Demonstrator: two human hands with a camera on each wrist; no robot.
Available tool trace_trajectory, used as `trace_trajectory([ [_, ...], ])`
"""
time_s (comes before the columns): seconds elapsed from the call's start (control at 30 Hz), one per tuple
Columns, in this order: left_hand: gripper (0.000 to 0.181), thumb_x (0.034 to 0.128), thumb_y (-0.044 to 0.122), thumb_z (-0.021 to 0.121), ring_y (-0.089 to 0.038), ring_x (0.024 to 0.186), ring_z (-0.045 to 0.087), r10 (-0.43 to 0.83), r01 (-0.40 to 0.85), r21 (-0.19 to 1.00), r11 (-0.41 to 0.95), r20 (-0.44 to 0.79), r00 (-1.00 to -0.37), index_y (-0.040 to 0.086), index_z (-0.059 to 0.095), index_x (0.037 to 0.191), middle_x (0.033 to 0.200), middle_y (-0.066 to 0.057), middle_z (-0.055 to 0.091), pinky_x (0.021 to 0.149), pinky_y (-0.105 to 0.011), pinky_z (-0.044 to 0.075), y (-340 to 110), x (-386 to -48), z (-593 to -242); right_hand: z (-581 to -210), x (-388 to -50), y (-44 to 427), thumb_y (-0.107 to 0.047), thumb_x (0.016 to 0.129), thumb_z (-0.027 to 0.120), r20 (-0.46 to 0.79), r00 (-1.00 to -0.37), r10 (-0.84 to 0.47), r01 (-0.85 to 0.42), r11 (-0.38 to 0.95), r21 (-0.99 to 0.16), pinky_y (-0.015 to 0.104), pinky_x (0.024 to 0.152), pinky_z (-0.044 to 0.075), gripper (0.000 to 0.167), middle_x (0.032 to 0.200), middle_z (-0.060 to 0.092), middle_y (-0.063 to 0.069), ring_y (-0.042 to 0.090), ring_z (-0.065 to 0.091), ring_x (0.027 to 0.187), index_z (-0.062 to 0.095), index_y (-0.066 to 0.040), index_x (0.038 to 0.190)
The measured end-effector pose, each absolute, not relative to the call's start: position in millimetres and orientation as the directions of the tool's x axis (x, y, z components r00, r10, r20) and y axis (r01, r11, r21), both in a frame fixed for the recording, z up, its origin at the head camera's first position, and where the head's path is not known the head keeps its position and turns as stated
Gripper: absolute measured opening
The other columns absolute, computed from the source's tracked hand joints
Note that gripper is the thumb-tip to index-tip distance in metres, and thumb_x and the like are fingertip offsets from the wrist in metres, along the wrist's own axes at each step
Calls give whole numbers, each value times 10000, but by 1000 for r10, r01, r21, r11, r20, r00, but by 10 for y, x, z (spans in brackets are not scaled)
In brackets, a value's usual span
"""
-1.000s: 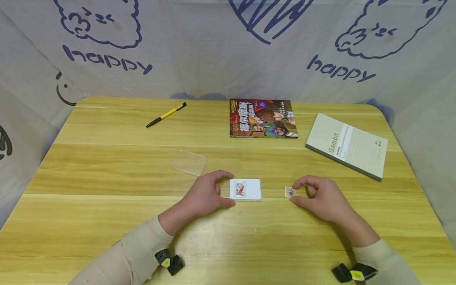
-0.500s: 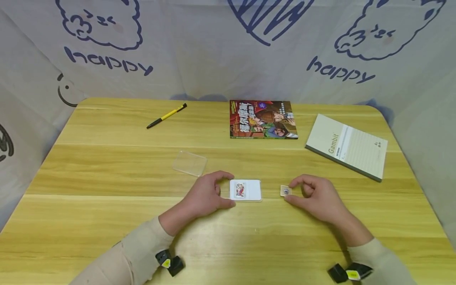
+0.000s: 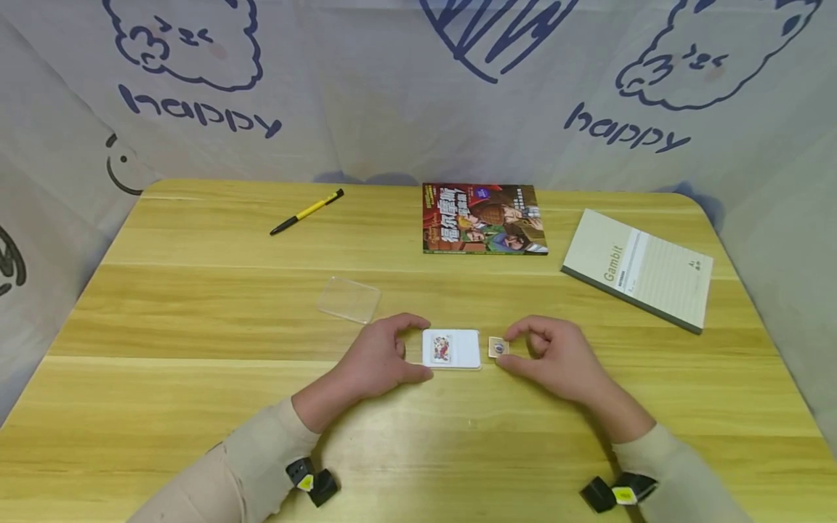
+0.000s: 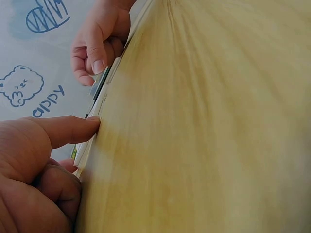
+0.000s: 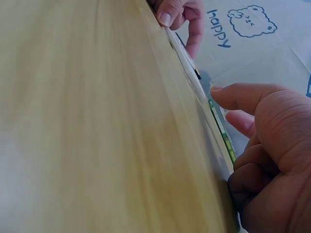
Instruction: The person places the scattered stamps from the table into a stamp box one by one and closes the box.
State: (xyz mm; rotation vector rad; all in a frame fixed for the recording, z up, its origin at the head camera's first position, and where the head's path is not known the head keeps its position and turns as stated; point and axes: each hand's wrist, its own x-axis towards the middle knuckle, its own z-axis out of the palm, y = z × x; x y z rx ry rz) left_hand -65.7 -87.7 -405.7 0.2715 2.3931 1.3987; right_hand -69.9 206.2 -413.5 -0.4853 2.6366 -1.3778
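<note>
In the head view, a flat white case (image 3: 467, 349) lies on the table, with a small card bearing a colourful picture (image 3: 441, 349) on its left half. My left hand (image 3: 373, 357) holds the case's left end between thumb and index finger, one at each long edge. Just right of the case, my right hand (image 3: 561, 357) pinches a small square card (image 3: 498, 347) with a dark oval mark by its right side. A narrow gap separates this card from the case. Both hands show in the wrist views, where the pieces are seen edge-on and barely visible.
A clear plastic lid (image 3: 349, 299) lies behind my left hand. Farther back are a yellow and black pen (image 3: 306, 212), a comic-style book (image 3: 484, 219) and a thick notebook (image 3: 637, 270) at the right. A printed cloth (image 3: 366, 87) hangs behind the wooden table (image 3: 418, 450).
My right hand has moved left with the small square card, bringing it close to the white case. My left hand and the case have stayed in place.
</note>
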Motion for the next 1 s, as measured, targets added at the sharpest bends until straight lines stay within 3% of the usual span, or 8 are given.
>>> trace_trajectory([
  [0.37,636,698,85,915,-102,445,356,340,-12,869,495,-206,-917,75,637,1269,546,22,408,427,-261,318,-870,-667,-4048,-4126,-751,1833,-192,774,887,25,-920,-392,-226,476,-850,295,623,418,238,526,297,-83,81,284,497,735,-156,954],
  [1.0,630,702,94,914,-102,441,360,344,-14,869,494,-210,-915,84,637,1268,548,23,409,422,-261,313,-875,-657,-4039,-4092,-818,1686,-197,767,884,-45,-915,-401,-196,539,-819,294,600,393,232,514,286,-74,80,252,478,729,-173,939],
])
